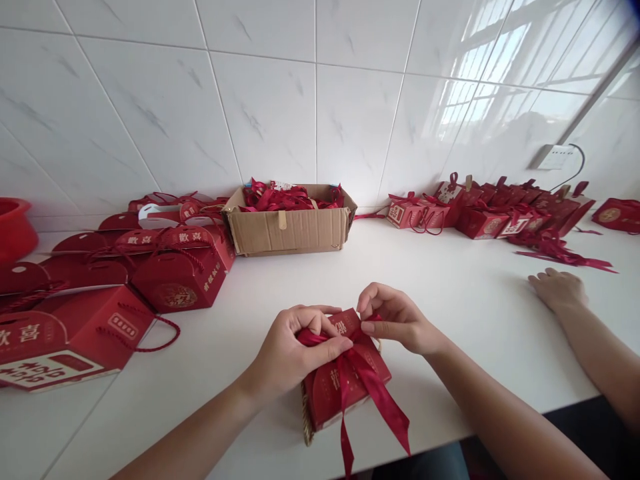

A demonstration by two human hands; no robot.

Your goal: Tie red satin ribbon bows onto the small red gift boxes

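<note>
A small red gift box [323, 390] with printed gold characters lies in front of me near the table's front edge. Across its top sits a shiny red ribbon [385, 397], gathered in a bow whose two tails hang over the near side. My left hand [293, 343] is closed on the ribbon's left loop, its thumb pressing close to the knot. From the right, my right hand [400, 323] pinches the ribbon's other loop between thumb and fingers. A twisted gold cord [306, 417] shows along the box's left edge.
Behind the gift box stands a cardboard box [290, 230] full of red ribbons. Larger red boxes with cord handles [175, 280] crowd the left. Small red boxes [480, 223] and loose ribbons [550, 247] lie at right. Another person's hand [560, 290] rests on the white table [240, 293].
</note>
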